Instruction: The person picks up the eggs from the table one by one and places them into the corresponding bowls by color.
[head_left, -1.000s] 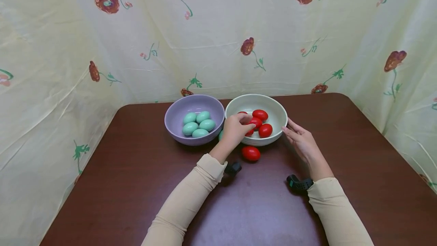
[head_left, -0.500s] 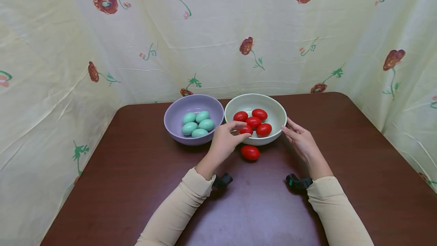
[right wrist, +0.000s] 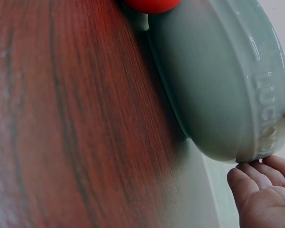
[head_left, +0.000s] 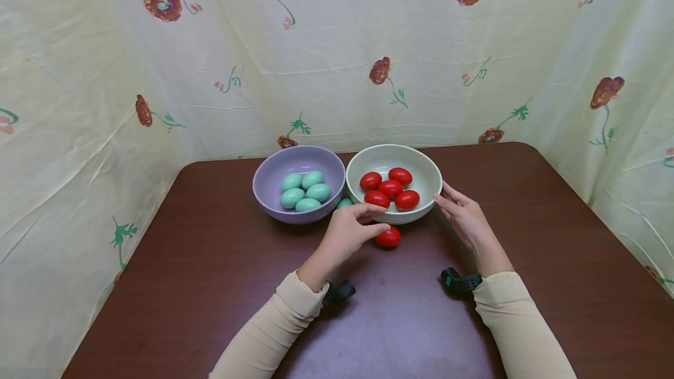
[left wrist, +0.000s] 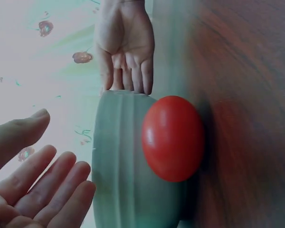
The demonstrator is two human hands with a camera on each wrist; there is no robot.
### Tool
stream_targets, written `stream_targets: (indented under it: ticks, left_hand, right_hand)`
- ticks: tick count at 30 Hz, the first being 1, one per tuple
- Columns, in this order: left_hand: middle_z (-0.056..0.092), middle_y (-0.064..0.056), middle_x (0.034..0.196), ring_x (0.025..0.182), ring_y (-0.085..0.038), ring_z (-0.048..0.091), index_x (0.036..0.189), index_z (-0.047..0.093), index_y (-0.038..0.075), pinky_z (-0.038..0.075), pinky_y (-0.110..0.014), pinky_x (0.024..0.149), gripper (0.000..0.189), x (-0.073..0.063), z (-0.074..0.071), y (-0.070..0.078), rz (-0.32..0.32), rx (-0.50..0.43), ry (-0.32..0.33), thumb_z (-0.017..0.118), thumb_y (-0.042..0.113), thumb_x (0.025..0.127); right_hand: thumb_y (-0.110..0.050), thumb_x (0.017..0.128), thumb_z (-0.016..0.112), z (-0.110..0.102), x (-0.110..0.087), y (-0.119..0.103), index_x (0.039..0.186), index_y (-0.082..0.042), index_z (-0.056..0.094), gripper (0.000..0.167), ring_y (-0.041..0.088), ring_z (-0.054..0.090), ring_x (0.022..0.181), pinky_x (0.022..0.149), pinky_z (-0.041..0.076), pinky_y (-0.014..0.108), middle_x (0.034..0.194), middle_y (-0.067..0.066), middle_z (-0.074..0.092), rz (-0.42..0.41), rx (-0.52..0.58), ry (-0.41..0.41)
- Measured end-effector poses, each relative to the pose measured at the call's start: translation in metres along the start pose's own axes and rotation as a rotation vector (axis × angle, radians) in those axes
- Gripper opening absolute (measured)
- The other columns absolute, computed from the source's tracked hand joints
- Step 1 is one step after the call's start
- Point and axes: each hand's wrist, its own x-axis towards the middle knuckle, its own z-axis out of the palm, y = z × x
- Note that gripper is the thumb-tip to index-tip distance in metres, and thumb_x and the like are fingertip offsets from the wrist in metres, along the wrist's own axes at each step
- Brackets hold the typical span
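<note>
My left hand (head_left: 347,231) is just in front of the pale green bowl (head_left: 430,175), its thumb and fingers spread apart with nothing between them. Right by its fingertips, a red egg (head_left: 388,237) lies on the table against the bowl's front; the left wrist view shows this red egg (left wrist: 173,138) beside the bowl wall. Several red eggs (head_left: 391,188) lie inside that bowl. On the bowl's right side, my right hand (head_left: 466,219) touches the outer wall with extended fingers, also seen in the right wrist view, where the hand (right wrist: 268,194) meets the bowl's rim area.
A purple bowl (head_left: 265,192) with several teal eggs (head_left: 300,193) stands left of the green one, nearly touching it. Another teal egg (head_left: 344,203) sits on the table between the bowls. Behind the brown table (head_left: 221,285) hangs a flowered curtain (head_left: 326,86).
My left hand has drawn out of the green bowl toward me, leaving the red eggs inside, and come down to the red egg in front. My right hand has stayed at the bowl.
</note>
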Motion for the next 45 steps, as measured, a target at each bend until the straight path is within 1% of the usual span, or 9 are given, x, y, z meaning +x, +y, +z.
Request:
stream_targets:
  ticks: [4,9,16,21,25,33,40,43,45]
  left_hand:
    - [0.075,-0.009,0.112,0.110,-0.029,0.070,0.115,0.074,0.008,0.055,-0.034,0.096,0.034,-0.001,0.002,-0.004,0.014,-0.019,-0.033,0.080,0.018,0.083]
    - [0.074,-0.005,0.117,0.115,-0.024,0.068,0.118,0.073,0.011,0.052,-0.036,0.101,0.037,-0.002,0.004,-0.007,0.019,-0.016,-0.064,0.081,0.018,0.083]
    - [0.074,-0.003,0.115,0.112,-0.024,0.066,0.118,0.073,0.015,0.052,-0.038,0.099,0.034,-0.001,0.006,-0.012,0.049,0.074,-0.112,0.079,0.019,0.085]
    - [0.074,0.000,0.117,0.113,-0.021,0.065,0.122,0.072,0.017,0.051,-0.037,0.101,0.038,0.001,0.008,-0.016,0.042,0.130,-0.160,0.079,0.021,0.085]
    - [0.073,0.000,0.120,0.116,-0.021,0.064,0.125,0.071,0.018,0.049,-0.039,0.104,0.041,0.002,0.009,-0.016,0.038,0.139,-0.193,0.078,0.019,0.085]
    - [0.072,-0.002,0.119,0.113,-0.022,0.063,0.125,0.070,0.014,0.050,-0.034,0.100,0.041,0.004,0.009,-0.019,0.053,0.189,-0.208,0.077,0.017,0.085]
    - [0.073,-0.004,0.117,0.112,-0.024,0.065,0.125,0.069,0.010,0.051,-0.040,0.102,0.040,0.006,0.009,-0.021,0.065,0.186,-0.212,0.076,0.013,0.086]
    - [0.073,-0.003,0.116,0.109,-0.023,0.065,0.124,0.070,0.010,0.052,-0.039,0.099,0.040,0.007,0.010,-0.022,0.073,0.205,-0.209,0.076,0.014,0.085]
    - [0.073,-0.003,0.115,0.106,-0.022,0.065,0.124,0.070,0.010,0.053,-0.036,0.095,0.039,0.008,0.010,-0.023,0.077,0.223,-0.208,0.076,0.014,0.086]
  right_hand:
    - [-0.027,0.100,0.058,0.000,0.000,0.000,0.158,-0.009,0.016,0.074,0.024,0.017,0.154,0.118,0.024,0.035,0.167,0.008,0.009,0.009,-0.006,0.001]
    - [-0.028,0.100,0.059,0.000,0.000,-0.001,0.158,-0.009,0.016,0.075,0.024,0.018,0.153,0.118,0.024,0.035,0.167,0.009,0.009,0.009,-0.004,-0.001]
    - [-0.026,0.100,0.059,0.000,0.000,0.000,0.158,-0.008,0.016,0.074,0.024,0.018,0.153,0.118,0.024,0.034,0.167,0.009,0.009,0.001,0.012,-0.009]
    - [-0.025,0.100,0.058,0.001,-0.001,0.000,0.158,-0.009,0.017,0.073,0.024,0.017,0.153,0.119,0.022,0.035,0.167,0.008,0.009,0.010,0.007,-0.006]
    - [-0.026,0.100,0.059,0.001,-0.001,0.000,0.158,-0.009,0.017,0.074,0.024,0.016,0.154,0.119,0.022,0.035,0.168,0.008,0.008,0.010,0.005,-0.009]
    - [-0.025,0.100,0.059,0.001,-0.001,-0.001,0.158,-0.009,0.016,0.074,0.024,0.016,0.154,0.119,0.021,0.035,0.167,0.009,0.008,0.007,0.019,-0.010]
    - [-0.026,0.100,0.059,0.001,-0.001,-0.001,0.158,-0.008,0.016,0.074,0.024,0.018,0.153,0.120,0.021,0.035,0.167,0.009,0.009,0.007,0.016,-0.010]
    - [-0.024,0.100,0.059,0.001,-0.001,-0.001,0.158,-0.008,0.016,0.074,0.024,0.018,0.153,0.119,0.021,0.035,0.167,0.010,0.009,0.006,0.024,-0.011]
    - [-0.024,0.100,0.059,0.000,-0.001,-0.001,0.158,-0.008,0.016,0.074,0.024,0.018,0.153,0.119,0.021,0.035,0.167,0.010,0.008,0.004,0.031,-0.014]
